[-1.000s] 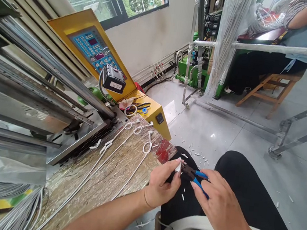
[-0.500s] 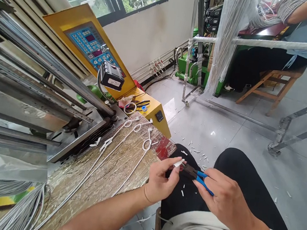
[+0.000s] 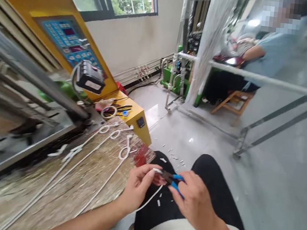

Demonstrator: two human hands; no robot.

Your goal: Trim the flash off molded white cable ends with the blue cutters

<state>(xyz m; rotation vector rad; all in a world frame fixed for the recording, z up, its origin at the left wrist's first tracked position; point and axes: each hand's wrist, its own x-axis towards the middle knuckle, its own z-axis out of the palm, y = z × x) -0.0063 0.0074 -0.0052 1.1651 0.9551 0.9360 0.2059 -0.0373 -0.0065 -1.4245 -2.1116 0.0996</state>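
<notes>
Above my lap, my left hand (image 3: 140, 183) pinches the small white end piece (image 3: 157, 171) of a cable between thumb and fingers. A white cable (image 3: 151, 199) hangs in a curve below that hand. My right hand (image 3: 193, 193) is wrapped round the blue handles of cutting pliers (image 3: 175, 185). The dark jaws touch or nearly touch the white piece; whether they bite into it I cannot make out. On the worn bench to the left lie several white cables (image 3: 103, 185) with looped ends and small plugs.
White scraps (image 3: 158, 202) lie on my trousers and the floor. Ahead stands a yellow control box (image 3: 138, 122) with tools and a tape roll on top. Machine rods (image 3: 49, 77) rise at left. A wrapped metal frame (image 3: 262, 81) stands ahead right, with a seated person (image 3: 276, 55) behind it.
The view has swung to the right, so the bench and hands sit further left. The pliers' jaws are still at the white piece, and a hanging cable now shows below my left hand.
</notes>
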